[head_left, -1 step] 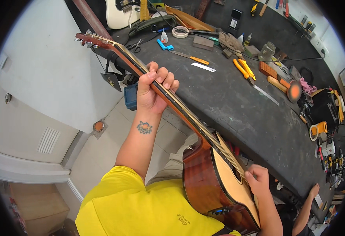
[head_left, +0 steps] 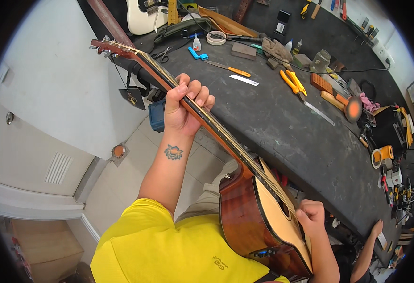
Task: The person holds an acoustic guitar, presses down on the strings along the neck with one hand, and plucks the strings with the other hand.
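An acoustic guitar (head_left: 280,214) with a pale top and glossy reddish-brown sides lies against my body, its neck rising to the upper left. My left hand (head_left: 188,101) is wrapped round the neck, thumb on the near side and fingertips over the strings. Beside the strings near the soundhole hovers my right hand (head_left: 310,217), its fingers curled in with the thumb against them. Whether a pick sits between them is hidden. From the headstock (head_left: 110,47) hangs a dark tag (head_left: 132,97) on a string.
The dark workbench (head_left: 273,113) carries a blue string winder (head_left: 197,54), an orange-handled blade (head_left: 239,72), a steel ruler (head_left: 244,80), yellow-handled pliers (head_left: 293,83) and scissors (head_left: 161,55). A white electric guitar (head_left: 143,19) lies at the back. Another person's hand (head_left: 376,228) rests at the bench's right.
My right hand has shifted slightly right and down beside the strings. My left hand and the guitar stay where they were.
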`<state>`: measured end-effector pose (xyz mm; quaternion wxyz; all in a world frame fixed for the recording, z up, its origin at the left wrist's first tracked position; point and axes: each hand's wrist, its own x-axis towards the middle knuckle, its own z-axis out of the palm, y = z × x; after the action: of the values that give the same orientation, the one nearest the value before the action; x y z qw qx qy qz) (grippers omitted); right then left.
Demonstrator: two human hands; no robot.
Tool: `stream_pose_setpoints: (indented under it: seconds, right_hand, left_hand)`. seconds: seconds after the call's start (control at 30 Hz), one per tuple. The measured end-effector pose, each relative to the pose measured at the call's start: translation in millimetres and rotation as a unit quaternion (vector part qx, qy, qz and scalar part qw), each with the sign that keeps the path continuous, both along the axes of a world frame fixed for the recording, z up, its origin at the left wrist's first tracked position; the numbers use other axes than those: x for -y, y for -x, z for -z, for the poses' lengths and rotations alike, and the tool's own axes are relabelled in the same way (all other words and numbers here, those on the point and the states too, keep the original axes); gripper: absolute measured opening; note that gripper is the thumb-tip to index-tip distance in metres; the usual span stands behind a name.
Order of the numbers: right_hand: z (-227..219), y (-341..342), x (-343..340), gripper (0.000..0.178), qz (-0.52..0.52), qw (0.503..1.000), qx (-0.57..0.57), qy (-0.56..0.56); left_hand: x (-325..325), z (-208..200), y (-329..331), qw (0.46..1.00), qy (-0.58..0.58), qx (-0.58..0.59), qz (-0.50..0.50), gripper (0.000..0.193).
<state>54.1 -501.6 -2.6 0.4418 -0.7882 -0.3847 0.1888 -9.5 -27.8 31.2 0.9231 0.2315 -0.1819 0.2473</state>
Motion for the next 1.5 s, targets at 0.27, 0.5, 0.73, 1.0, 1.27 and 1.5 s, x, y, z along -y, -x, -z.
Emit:
stream_pose_setpoints:
  seconds: [0.27,0.5,0.73,1.0,1.27,1.5]
  right_hand:
    - [1,21,-26,0.024,0.038,0.998,0.039,0.031]
    - [13,6,-3,0.036,0.079,0.996,0.028,0.04]
    - [12,3,-11,0.025,0.052,0.998,-0.01,-0.02]
    - [15,-1,-2,0.025,0.035,0.999,-0.024,0.012]
    - [10,2,-5,0.03,0.005,0.999,-0.041,0.024]
    - [16,-3,8,0.039,0.031,0.967,-0.145,-0.206]
  left_hand:
    - [0,3,-2,1.0,0.026,0.004,0.004,0.012]
    - [-5,7,1,0.999,-0.034,0.031,0.022,0.015]
    - [-62,-13,8,0.994,-0.062,0.089,-0.011,0.048]
    - [-101,-28,-15,0.996,-0.022,0.088,-0.019,0.027]
    - [-105,-29,-21,0.986,-0.027,0.16,0.033,0.032]
    - [-108,-25,-23,0.985,-0.025,0.166,0.039,0.029]
